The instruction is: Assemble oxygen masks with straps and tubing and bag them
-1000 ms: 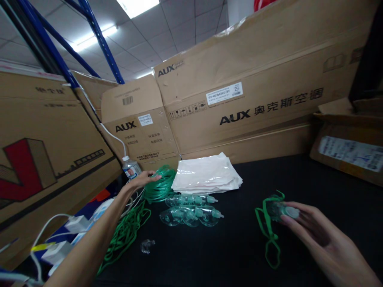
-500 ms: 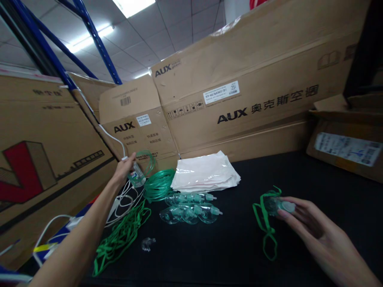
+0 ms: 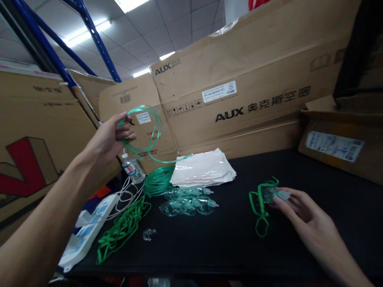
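Note:
At the upper left, my left hand (image 3: pixel 115 133) is closed on a loose coil of thin green tubing (image 3: pixel 155 127), raised above a plastic bottle (image 3: pixel 133 169). One tail of the tubing hangs toward a stack of white pouches (image 3: pixel 203 167). My right hand (image 3: pixel 302 215) pinches the pale connector of a clear green oxygen mask (image 3: pixel 269 194) at the right; a green elastic strap (image 3: pixel 259 213) dangles from it. Several more clear masks (image 3: pixel 188 205) lie in rows mid-table, beside a larger bundle of coiled green tubing (image 3: pixel 158 181).
A tangled heap of green straps (image 3: pixel 124 227) lies left of a small clear plastic piece (image 3: pixel 149 234). A white power strip (image 3: pixel 89 231) and white cables run along the left edge. Cardboard panels (image 3: pixel 263 107) wall the back, and a cardboard box (image 3: pixel 332 139) stands at the right.
My left hand has risen from beside the bottle, lifting the coil of green tubing up and toward me. My right hand still holds the mask, and the view has shifted slightly.

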Motion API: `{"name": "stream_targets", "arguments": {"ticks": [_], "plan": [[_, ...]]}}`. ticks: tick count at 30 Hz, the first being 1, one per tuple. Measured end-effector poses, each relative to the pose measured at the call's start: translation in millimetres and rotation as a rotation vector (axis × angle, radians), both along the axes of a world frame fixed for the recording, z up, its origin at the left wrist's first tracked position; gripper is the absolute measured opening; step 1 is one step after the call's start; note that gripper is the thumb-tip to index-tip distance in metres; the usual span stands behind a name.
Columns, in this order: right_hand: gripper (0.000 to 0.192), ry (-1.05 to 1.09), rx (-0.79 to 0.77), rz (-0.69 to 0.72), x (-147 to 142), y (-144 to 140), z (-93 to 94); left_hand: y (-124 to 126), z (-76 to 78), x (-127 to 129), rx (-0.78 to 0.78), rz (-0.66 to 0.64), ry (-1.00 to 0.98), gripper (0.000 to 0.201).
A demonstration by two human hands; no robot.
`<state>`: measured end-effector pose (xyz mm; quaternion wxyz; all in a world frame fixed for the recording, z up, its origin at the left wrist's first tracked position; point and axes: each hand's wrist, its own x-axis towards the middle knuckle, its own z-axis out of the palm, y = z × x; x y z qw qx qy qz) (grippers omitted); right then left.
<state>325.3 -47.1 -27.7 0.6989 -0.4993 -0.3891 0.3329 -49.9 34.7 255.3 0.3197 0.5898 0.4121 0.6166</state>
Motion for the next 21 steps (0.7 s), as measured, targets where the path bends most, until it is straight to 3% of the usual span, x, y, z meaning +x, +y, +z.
{"name": "stream_targets", "arguments": {"ticks": [3, 7, 10, 13, 16, 19, 21], "plan": [[0.052, 0.23, 0.019, -0.066, 0.3, -1.7, 5.9, -12.0, -6.2, 39.6, -0.041, -0.106, -0.049, 0.031], [0.039, 0.368, 0.049, -0.153, 8.8, -8.0, 10.0, -21.1, -42.2, 95.1, -0.086, -0.196, -0.048, 0.022], [0.032, 0.43, 0.055, -0.203, 17.3, -24.1, 11.9, -37.3, -87.9, 139.4, 0.023, -0.148, 0.183, 0.024], [0.028, 0.496, 0.085, -0.259, 23.3, -47.8, 9.7, -65.1, -144.7, 183.2, 0.189, -0.018, 0.48, 0.022], [0.025, 0.515, 0.066, -0.344, 25.4, -69.0, 4.0, -93.3, -202.0, 218.1, 0.388, 0.01, 0.742, 0.016], [0.023, 0.481, 0.012, -0.364, 23.7, -81.4, 1.4, -112.7, -245.6, 234.8, 0.456, -0.072, 0.965, 0.012], [0.022, 0.439, -0.009, -0.348, 22.9, -86.6, 1.5, -120.5, -263.2, 235.1, 0.424, -0.162, 1.098, 0.011]]}}
